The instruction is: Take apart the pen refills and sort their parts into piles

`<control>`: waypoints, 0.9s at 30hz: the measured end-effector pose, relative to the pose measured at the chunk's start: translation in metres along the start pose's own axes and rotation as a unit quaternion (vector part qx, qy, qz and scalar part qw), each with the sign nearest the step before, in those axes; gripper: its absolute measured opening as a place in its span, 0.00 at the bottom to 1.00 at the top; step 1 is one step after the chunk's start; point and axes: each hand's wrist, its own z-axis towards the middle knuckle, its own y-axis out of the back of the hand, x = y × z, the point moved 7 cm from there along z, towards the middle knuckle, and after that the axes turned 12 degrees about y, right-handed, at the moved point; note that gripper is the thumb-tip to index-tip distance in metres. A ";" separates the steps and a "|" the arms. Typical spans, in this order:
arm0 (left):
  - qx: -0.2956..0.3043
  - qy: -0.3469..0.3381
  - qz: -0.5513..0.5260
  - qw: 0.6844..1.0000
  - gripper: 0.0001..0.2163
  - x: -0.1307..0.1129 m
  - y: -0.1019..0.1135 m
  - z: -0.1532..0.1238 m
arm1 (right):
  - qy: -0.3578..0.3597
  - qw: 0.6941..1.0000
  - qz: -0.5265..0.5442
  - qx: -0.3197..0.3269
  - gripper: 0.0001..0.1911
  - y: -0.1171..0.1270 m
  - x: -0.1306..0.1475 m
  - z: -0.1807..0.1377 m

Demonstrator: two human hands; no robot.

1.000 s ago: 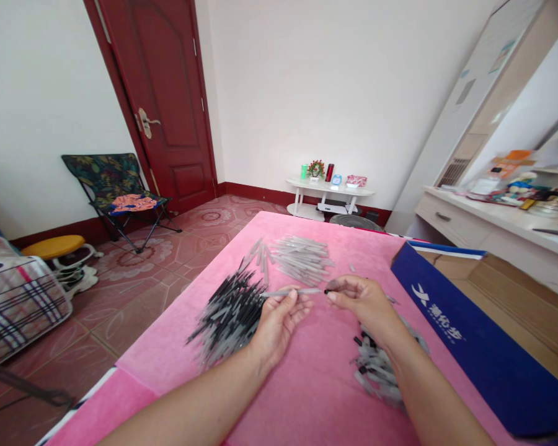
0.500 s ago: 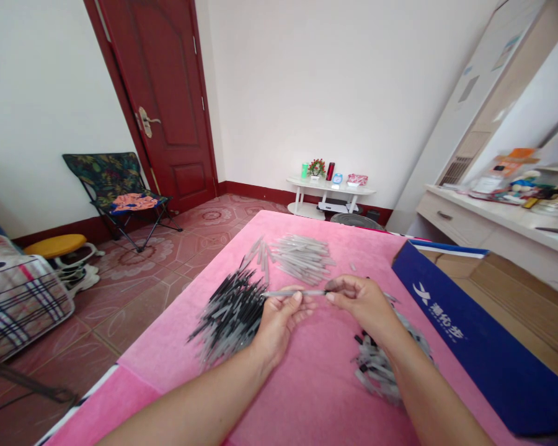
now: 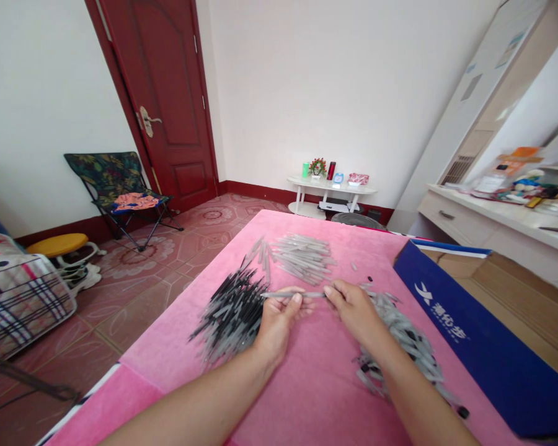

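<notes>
My left hand (image 3: pixel 281 319) is closed around a slim grey pen (image 3: pixel 309 295), which lies level across its fingers with the tip pointing left. At the pen's right end my right hand (image 3: pixel 353 306) pinches it between thumb and fingers; that end is hidden by the fingertips. Left of my left hand is a heap of black and grey pen refills (image 3: pixel 230 316). Beyond the hands lie grey pen barrels (image 3: pixel 303 257) in a loose stack. A pile of translucent grey pieces with black ends, like pen caps (image 3: pixel 407 341), is partly covered by my right forearm.
A pink cloth (image 3: pixel 307 390) covers the table. An open blue box (image 3: pixel 474 347) stands along its right edge. One small black piece (image 3: pixel 370 279) lies on the cloth beyond my right hand. Farther off are a folding chair (image 3: pixel 111 179) and a low white table (image 3: pixel 330 186).
My right hand has turned and closed over the pen's right end, hiding the dark part seen there before. More of the right pile shows, and the small black piece is now visible. My left hand stays put.
</notes>
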 end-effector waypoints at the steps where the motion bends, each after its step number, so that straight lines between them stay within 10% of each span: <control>1: -0.001 -0.005 0.002 1.000 0.10 0.000 0.000 0.000 | 0.003 1.000 -0.022 -0.004 0.16 0.000 0.000 0.000; 8: -0.008 -0.003 -0.001 1.000 0.10 -0.002 -0.002 -0.002 | -0.045 0.998 0.044 0.021 0.22 -0.005 -0.009 -0.004; 13: -0.010 0.000 -0.011 1.000 0.10 -0.003 -0.002 -0.001 | -0.051 0.985 0.158 0.051 0.09 -0.007 -0.007 -0.004; 27: -0.004 0.007 -0.010 1.000 0.11 -0.001 -0.003 -0.002 | -0.019 0.994 0.103 0.042 0.19 -0.008 -0.004 -0.003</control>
